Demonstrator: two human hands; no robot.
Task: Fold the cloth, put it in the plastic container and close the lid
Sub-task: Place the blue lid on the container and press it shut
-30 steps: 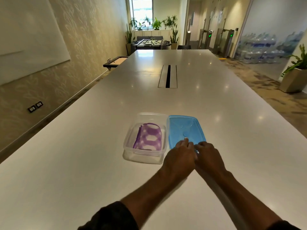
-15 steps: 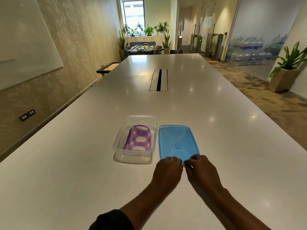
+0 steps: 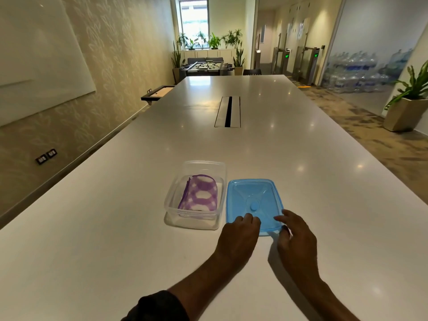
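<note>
- Both hands now grip the lid's (image 3: 253,202) near edge; before, they sat just short of it.
- L hand (image 3: 238,237) curled on it, R hand (image 3: 295,237) pinches its corner.
- Folded cloth (image 3: 200,195) is in the box (image 3: 172,205), lid beside it on the table (image 3: 92,228).

On the table (image 3: 115,228), the folded cloth (image 3: 200,196) lies in the container (image 3: 170,200), the lid (image 3: 252,200) just right of it, with the left hand (image 3: 238,235) and right hand (image 3: 295,237) at the lid's near edge.

A long white table (image 3: 115,228) carries a clear plastic container (image 3: 172,200); a blue lid (image 3: 253,200) lies just right of it.
</note>
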